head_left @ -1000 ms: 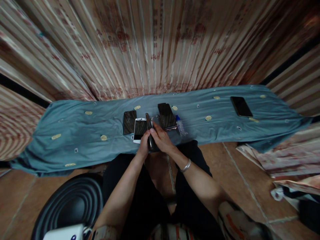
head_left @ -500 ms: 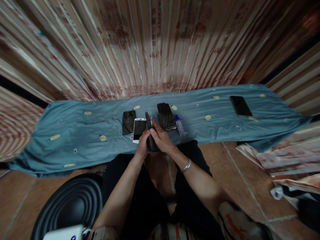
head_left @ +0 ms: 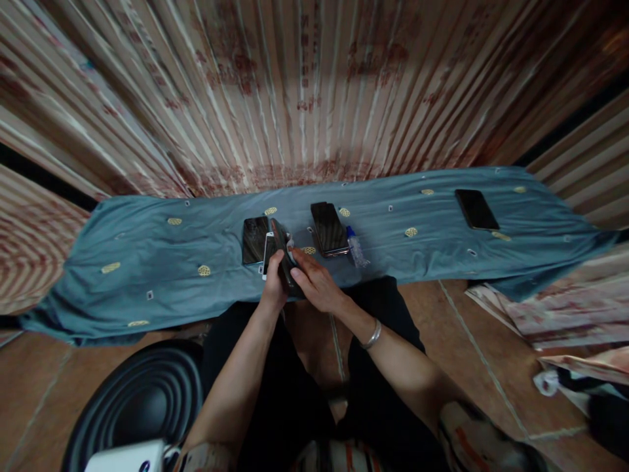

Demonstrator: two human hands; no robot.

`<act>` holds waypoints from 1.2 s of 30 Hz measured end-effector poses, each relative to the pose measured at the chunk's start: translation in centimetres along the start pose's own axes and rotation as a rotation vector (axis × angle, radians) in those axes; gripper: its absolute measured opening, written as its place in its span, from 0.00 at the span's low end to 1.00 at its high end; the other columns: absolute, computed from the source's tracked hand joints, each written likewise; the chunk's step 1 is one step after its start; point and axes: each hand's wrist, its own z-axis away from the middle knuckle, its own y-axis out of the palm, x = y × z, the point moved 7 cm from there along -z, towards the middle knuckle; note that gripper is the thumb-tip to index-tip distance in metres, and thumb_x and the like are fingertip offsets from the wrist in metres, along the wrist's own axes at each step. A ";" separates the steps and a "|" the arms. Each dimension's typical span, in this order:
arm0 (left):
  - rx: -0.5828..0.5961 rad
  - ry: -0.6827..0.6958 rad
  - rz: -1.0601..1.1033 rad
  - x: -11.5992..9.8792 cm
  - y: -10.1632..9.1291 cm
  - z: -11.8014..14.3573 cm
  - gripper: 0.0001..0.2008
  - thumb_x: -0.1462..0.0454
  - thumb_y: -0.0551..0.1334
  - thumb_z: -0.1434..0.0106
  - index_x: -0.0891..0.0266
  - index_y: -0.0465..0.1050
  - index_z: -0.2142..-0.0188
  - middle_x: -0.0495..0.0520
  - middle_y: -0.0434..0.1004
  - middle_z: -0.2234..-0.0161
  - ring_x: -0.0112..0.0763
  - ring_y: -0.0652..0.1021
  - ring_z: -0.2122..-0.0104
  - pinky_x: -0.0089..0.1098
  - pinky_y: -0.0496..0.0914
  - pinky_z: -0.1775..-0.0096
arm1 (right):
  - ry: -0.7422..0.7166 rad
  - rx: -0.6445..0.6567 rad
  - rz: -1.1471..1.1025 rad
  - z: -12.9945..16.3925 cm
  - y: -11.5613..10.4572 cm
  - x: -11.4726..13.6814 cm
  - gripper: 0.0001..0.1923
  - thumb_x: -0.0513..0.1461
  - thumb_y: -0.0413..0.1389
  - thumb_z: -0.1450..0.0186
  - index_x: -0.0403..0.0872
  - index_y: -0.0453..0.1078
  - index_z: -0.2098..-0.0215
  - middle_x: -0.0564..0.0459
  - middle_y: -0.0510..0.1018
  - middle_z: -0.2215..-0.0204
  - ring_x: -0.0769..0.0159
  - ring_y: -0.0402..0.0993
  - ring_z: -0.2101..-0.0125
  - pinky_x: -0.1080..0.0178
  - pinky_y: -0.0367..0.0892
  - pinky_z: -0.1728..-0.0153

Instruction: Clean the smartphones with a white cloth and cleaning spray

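Over the near edge of the blue cloth (head_left: 147, 262), at its middle, the left hand (head_left: 273, 288) is wrapped around a dark phone (head_left: 281, 252) held tilted on edge, while the right hand (head_left: 314, 285) lies against its side with fingers curled; whether it pinches something small there cannot be told. A white phone (head_left: 268, 252) lies half hidden behind the held one, beside a black phone (head_left: 254, 239), with a stack of phones (head_left: 328, 228) and a small bottle (head_left: 354, 246) just to the right and one more phone (head_left: 476, 208) near the far right corner. Judging by this, the held phone is mid-handling, and the others on the cloth look untouched.
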 end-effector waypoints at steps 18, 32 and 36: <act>0.129 -0.010 -0.034 0.5 1.1 0.6 0.16 0.56 0.70 0.53 0.61 0.78 0.67 0.54 0.83 0.60 0.43 0.77 0.48 0.36 0.68 0.46 | 0.165 -0.090 -0.109 -0.6 -0.9 -2.3 0.29 0.53 0.41 0.28 0.49 0.63 0.37 0.48 0.71 0.39 0.61 0.65 0.38 0.55 0.58 0.36; 0.047 0.015 -0.022 -0.7 0.1 -0.1 0.14 0.54 0.67 0.50 0.60 0.77 0.67 0.52 0.83 0.64 0.42 0.79 0.52 0.36 0.70 0.50 | 0.133 -0.038 -0.131 -0.3 -0.9 -1.3 0.28 0.53 0.40 0.27 0.51 0.68 0.40 0.51 0.74 0.42 0.61 0.67 0.40 0.55 0.61 0.38; 0.088 0.006 -0.011 -0.4 0.8 0.3 0.13 0.55 0.68 0.51 0.60 0.78 0.68 0.53 0.83 0.62 0.44 0.77 0.49 0.37 0.70 0.48 | 0.193 -0.072 -0.183 -0.4 -1.2 -2.1 0.33 0.57 0.38 0.29 0.49 0.69 0.41 0.49 0.75 0.43 0.60 0.68 0.40 0.54 0.61 0.38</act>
